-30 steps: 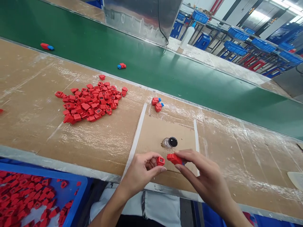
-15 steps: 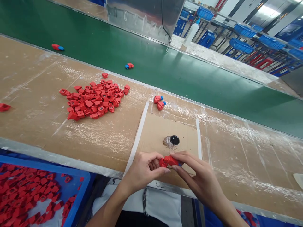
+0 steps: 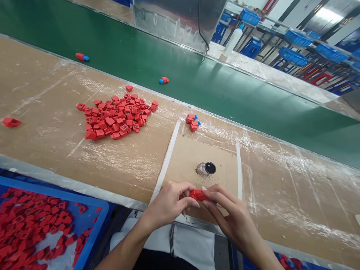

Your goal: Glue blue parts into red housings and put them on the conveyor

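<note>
My left hand (image 3: pixel 170 204) and my right hand (image 3: pixel 229 213) meet at the near edge of the bench, fingers pinched together on a small red plastic part (image 3: pixel 198 194) held between them. Just beyond the hands a small clear jar with a black lid (image 3: pixel 206 168) lies on a taped cardboard square (image 3: pixel 185 155). A heap of red plastic parts (image 3: pixel 116 117) is spread on the bench to the left. Two red parts with blue ends (image 3: pixel 192 122) sit at the far edge of the cardboard.
A green conveyor belt (image 3: pixel 225 90) runs behind the bench, carrying a red-and-blue piece (image 3: pixel 163 80) and another (image 3: pixel 81 57). A blue bin of red parts (image 3: pixel 36 228) stands at lower left. One stray red part (image 3: pixel 10 122) lies at far left. Blue crates on racks fill the upper right.
The two red pieces, held apart one second ago, have been brought together and are now pressed as one between both hands. The pieces on the belt drifted right in the picture.
</note>
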